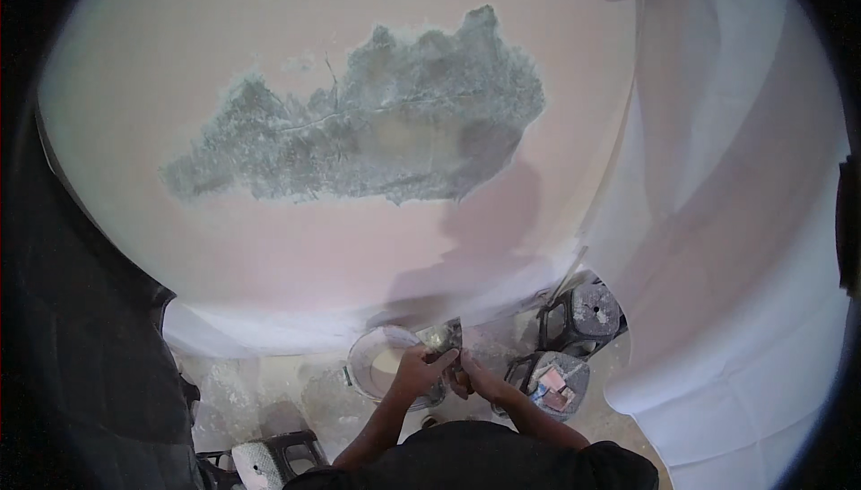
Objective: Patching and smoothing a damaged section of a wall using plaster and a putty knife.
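My left hand (pixel 420 373) and my right hand (pixel 477 377) meet low in the middle, just in front of my body. Between them is a putty knife (pixel 439 337), its broad metal blade pointing away from me. Both hands are closed around its lower part, and the handle is mostly hidden by the fingers. A round, pale bucket (pixel 352 369) stands by my left hand, with light material inside. Beyond the hands rises a pinkish wall (pixel 296 252) with a large, jagged grey patch (pixel 386 140) of exposed, rough surface.
A dark stool (pixel 574 387) at my right carries small pinkish and blue items. Another dusty stool (pixel 595 309) stands behind it, and one more (pixel 256 465) is at lower left. White sheeting (pixel 735 248) hangs at right, dark sheeting (pixel 90 338) at left. The floor (pixel 233 391) is smeared white.
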`<action>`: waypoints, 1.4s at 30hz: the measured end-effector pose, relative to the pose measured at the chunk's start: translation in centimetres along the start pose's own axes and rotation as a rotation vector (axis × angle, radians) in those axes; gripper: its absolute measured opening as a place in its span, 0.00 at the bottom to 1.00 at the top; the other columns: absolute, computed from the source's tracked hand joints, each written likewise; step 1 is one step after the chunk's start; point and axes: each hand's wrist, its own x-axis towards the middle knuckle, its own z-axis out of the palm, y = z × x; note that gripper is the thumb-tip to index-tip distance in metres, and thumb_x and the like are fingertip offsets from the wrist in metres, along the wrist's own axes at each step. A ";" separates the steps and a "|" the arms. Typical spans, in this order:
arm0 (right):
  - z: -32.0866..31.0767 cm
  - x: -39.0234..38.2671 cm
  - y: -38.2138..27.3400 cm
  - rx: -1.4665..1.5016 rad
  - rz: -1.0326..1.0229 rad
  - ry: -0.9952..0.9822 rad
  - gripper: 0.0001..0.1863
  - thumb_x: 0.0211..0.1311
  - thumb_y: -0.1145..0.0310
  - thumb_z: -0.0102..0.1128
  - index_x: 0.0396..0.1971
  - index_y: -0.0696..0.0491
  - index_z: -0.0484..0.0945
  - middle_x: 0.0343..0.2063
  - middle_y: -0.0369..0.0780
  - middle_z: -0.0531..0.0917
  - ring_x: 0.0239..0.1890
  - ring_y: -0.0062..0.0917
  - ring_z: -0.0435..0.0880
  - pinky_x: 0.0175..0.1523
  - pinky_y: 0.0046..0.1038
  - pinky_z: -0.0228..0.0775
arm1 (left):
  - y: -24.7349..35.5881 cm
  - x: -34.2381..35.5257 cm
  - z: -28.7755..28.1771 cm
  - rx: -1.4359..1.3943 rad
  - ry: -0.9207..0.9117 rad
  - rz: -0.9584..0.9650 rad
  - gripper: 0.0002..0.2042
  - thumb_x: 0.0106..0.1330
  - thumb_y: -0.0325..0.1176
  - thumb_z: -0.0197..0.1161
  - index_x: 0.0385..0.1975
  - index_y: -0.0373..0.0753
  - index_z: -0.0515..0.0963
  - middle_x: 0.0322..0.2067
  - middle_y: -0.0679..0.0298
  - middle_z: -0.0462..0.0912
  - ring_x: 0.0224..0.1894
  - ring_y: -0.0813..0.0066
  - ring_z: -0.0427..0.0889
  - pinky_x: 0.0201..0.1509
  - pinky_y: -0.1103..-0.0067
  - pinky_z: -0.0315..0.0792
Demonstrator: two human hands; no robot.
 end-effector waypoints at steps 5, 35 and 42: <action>0.5 0.8 2.0 0.098 0.058 0.016 0.35 0.71 0.38 0.21 0.29 0.52 0.69 0.15 0.34 0.70 0.14 0.19 0.63 0.20 0.23 0.53 | -4.6 0.7 -0.2 0.068 0.010 0.063 0.14 0.61 0.40 0.67 0.30 0.31 0.80 0.24 0.58 0.83 0.23 0.77 0.79 0.28 0.77 0.71; -0.9 2.0 3.3 -0.259 -0.264 0.641 0.22 0.70 0.57 0.53 0.18 0.57 0.76 0.16 0.28 0.72 0.23 0.13 0.69 0.27 0.23 0.60 | -5.5 0.2 -0.2 -0.158 -0.256 -0.141 0.11 0.70 0.38 0.57 0.37 0.35 0.75 0.25 0.66 0.78 0.25 0.82 0.74 0.27 0.81 0.68; -1.3 2.3 2.4 0.310 -0.271 0.709 0.26 0.71 0.49 0.48 0.17 0.53 0.72 0.14 0.29 0.67 0.16 0.15 0.60 0.22 0.25 0.50 | -6.4 1.7 1.4 -0.120 -0.406 -0.116 0.14 0.71 0.41 0.55 0.34 0.35 0.72 0.23 0.65 0.77 0.22 0.81 0.74 0.26 0.81 0.69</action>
